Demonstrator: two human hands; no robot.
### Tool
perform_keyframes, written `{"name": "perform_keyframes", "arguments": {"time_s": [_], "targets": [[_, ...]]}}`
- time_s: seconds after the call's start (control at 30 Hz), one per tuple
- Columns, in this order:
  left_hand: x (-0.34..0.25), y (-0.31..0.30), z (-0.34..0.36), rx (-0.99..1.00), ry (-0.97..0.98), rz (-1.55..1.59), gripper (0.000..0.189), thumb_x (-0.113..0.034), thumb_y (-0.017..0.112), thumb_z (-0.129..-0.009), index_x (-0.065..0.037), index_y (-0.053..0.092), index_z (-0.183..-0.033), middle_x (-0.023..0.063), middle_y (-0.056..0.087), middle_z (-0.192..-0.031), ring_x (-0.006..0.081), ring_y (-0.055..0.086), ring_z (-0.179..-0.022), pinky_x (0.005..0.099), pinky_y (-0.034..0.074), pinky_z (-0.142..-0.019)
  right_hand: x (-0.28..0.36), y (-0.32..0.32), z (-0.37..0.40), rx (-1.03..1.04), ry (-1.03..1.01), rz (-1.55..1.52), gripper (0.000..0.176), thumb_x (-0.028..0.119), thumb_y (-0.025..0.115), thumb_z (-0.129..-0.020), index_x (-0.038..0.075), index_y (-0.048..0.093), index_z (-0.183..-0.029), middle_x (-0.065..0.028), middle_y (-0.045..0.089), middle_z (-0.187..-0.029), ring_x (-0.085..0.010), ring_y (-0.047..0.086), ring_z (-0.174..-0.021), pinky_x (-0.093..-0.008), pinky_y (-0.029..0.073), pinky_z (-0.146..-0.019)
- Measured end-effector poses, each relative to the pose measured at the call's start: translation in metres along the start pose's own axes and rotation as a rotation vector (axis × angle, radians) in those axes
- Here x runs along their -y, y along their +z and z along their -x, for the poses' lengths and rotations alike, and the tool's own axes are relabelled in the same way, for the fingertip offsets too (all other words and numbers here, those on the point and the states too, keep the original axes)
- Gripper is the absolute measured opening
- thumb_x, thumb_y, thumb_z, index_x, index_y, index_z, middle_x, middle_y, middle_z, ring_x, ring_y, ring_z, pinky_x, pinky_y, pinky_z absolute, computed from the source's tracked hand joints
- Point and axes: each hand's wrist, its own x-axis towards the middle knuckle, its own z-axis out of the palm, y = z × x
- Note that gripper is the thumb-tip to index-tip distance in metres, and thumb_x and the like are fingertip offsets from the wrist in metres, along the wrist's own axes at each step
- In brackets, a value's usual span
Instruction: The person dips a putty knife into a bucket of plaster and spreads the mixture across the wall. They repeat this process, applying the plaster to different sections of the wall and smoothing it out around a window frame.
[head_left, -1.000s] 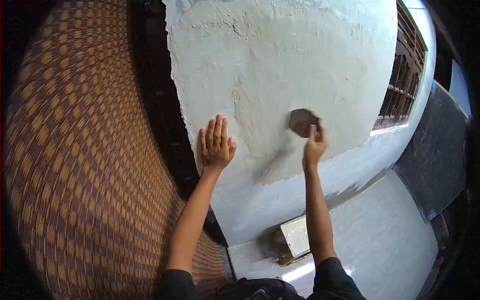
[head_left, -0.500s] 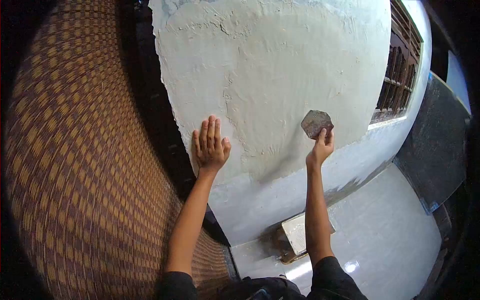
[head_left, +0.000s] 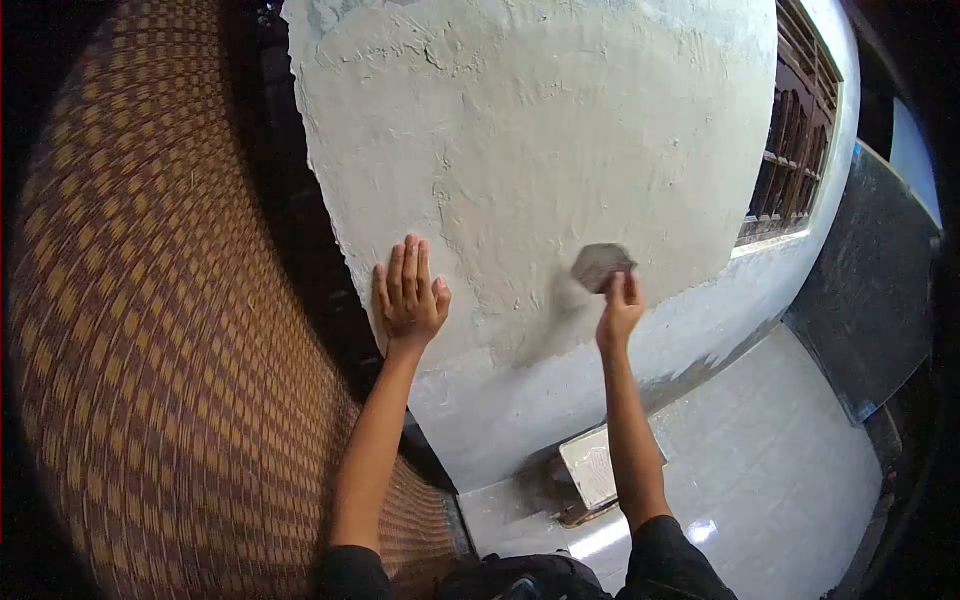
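One left hand is lying flat on one wall; one right hand is pinching one hexagonal plate, blurred; right forearm is partly hiding one pale-topped object.

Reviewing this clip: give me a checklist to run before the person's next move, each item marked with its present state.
1. Hexagonal piece gripped: ok, the right hand pinches it near its lower right edge.
2. Left hand placed: ok, it lies against the wall near the ragged left edge.
3. Piece touching the wall: cannot tell, it is blurred and contact is unclear.
4. Wall surface even: not ok, ridges and lumps show.
5. Pale-topped stand fully visible: not ok, the right forearm hides part of it.
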Motion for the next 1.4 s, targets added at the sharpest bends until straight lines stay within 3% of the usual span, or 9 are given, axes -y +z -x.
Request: {"name": "perform_keyframes", "arguments": {"time_s": [0.13, 0.27, 0.47, 0.57, 0.77, 0.9, 1.07, 1.2, 1.4], "targets": [[0.000, -0.001, -0.001, 0.005, 0.001, 0.007, 0.056, -0.028, 0.043, -0.092, -0.006, 0.037, -0.143, 0.0093, 0.037, -0.149, 0.0250, 0.031, -0.139, 0.0480, 0.019, -0.114, -0.012, 0.005, 0.017, 0.277, -0.009, 0.251, 0.035, 0.008, 0.061, -0.093, -0.006, 0.055, -0.124, -0.0119, 0.061, -0.117, -0.0170, 0.059, -0.106, -0.0298, 0.045, -0.095], [0.001, -0.004, -0.002, 0.018, -0.007, 0.004, 0.056, -0.028, 0.043, -0.092, -0.005, 0.037, -0.143, 0.0094, 0.037, -0.149, 0.0253, 0.032, -0.139, 0.0479, 0.020, -0.114, 0.000, -0.006, -0.007, -0.225, -0.026, -0.039, 0.031, 0.011, 0.058, -0.096, -0.001, 0.055, -0.124, -0.0027, 0.061, -0.104, -0.0097, 0.057, -0.090, -0.0254, 0.047, -0.079], [0.000, -0.007, -0.004, 0.010, 0.004, 0.004, 0.056, -0.027, 0.043, -0.092, -0.005, 0.037, -0.142, 0.0099, 0.038, -0.148, 0.0259, 0.033, -0.138, 0.0483, 0.020, -0.114, -0.010, 0.001, 0.024, 0.296, 0.034, 0.203, 0.033, 0.008, 0.059, -0.094, -0.006, 0.055, -0.124, -0.0111, 0.061, -0.119, -0.0168, 0.058, -0.106, -0.0302, 0.046, -0.093], [0.000, -0.005, -0.003, -0.001, -0.001, 0.015, 0.055, -0.027, 0.043, -0.092, -0.005, 0.037, -0.142, 0.0100, 0.039, -0.147, 0.0260, 0.034, -0.138, 0.0485, 0.020, -0.114, -0.011, -0.006, 0.006, -0.100, 0.022, 0.076, 0.032, 0.011, 0.058, -0.096, -0.005, 0.055, -0.123, -0.0108, 0.061, -0.116, -0.0163, 0.059, -0.104, -0.0305, 0.046, -0.093], [0.001, -0.008, -0.004, 0.004, 0.009, 0.008, 0.056, -0.026, 0.043, -0.092, -0.004, 0.037, -0.142, 0.0105, 0.038, -0.148, 0.0262, 0.034, -0.138, 0.0483, 0.020, -0.114, -0.009, 0.008, 0.029, 0.451, -0.083, 0.374, 0.032, 0.012, 0.059, -0.095, -0.005, 0.056, -0.122, -0.0072, 0.063, -0.113, -0.0136, 0.059, -0.098, -0.0273, 0.048, -0.087], [0.001, -0.006, -0.004, -0.009, 0.005, 0.001, 0.056, -0.026, 0.044, -0.092, -0.004, 0.037, -0.142, 0.0104, 0.037, -0.148, 0.0261, 0.034, -0.138, 0.0483, 0.021, -0.114, 0.018, 0.031, 0.013, 0.032, -0.091, 0.146, 0.030, 0.010, 0.058, -0.095, -0.004, 0.057, -0.121, -0.0090, 0.064, -0.111, -0.0139, 0.058, -0.102, -0.0285, 0.046, -0.088], [0.000, -0.007, -0.005, -0.007, 0.003, 0.013, 0.056, -0.027, 0.044, -0.091, -0.004, 0.037, -0.142, 0.0102, 0.038, -0.148, 0.0259, 0.033, -0.138, 0.0480, 0.021, -0.114, -0.006, 0.020, 0.025, 0.404, -0.123, 0.332, 0.032, 0.012, 0.059, -0.095, -0.005, 0.057, -0.122, -0.0092, 0.065, -0.106, -0.0145, 0.061, -0.093, -0.0303, 0.049, -0.086], [0.000, -0.005, -0.003, -0.013, 0.005, 0.014, 0.056, -0.026, 0.044, -0.092, -0.004, 0.037, -0.142, 0.0099, 0.038, -0.148, 0.0255, 0.033, -0.138, 0.0479, 0.021, -0.114, 0.018, 0.033, 0.017, 0.000, -0.161, 0.134, 0.030, 0.015, 0.058, -0.096, -0.005, 0.059, -0.119, -0.0079, 0.065, -0.104, -0.0126, 0.060, -0.092, -0.0276, 0.048, -0.084], [0.000, -0.002, -0.001, -0.008, -0.002, 0.026, 0.055, -0.027, 0.044, -0.092, -0.006, 0.038, -0.142, 0.0094, 0.037, -0.149, 0.0249, 0.032, -0.139, 0.0484, 0.019, -0.114, -0.003, 0.014, 0.027, 0.410, -0.243, 0.455, 0.028, 0.009, 0.062, -0.092, -0.004, 0.059, -0.116, -0.0073, 0.064, -0.103, -0.0133, 0.059, -0.094, -0.0272, 0.046, -0.087]]}}
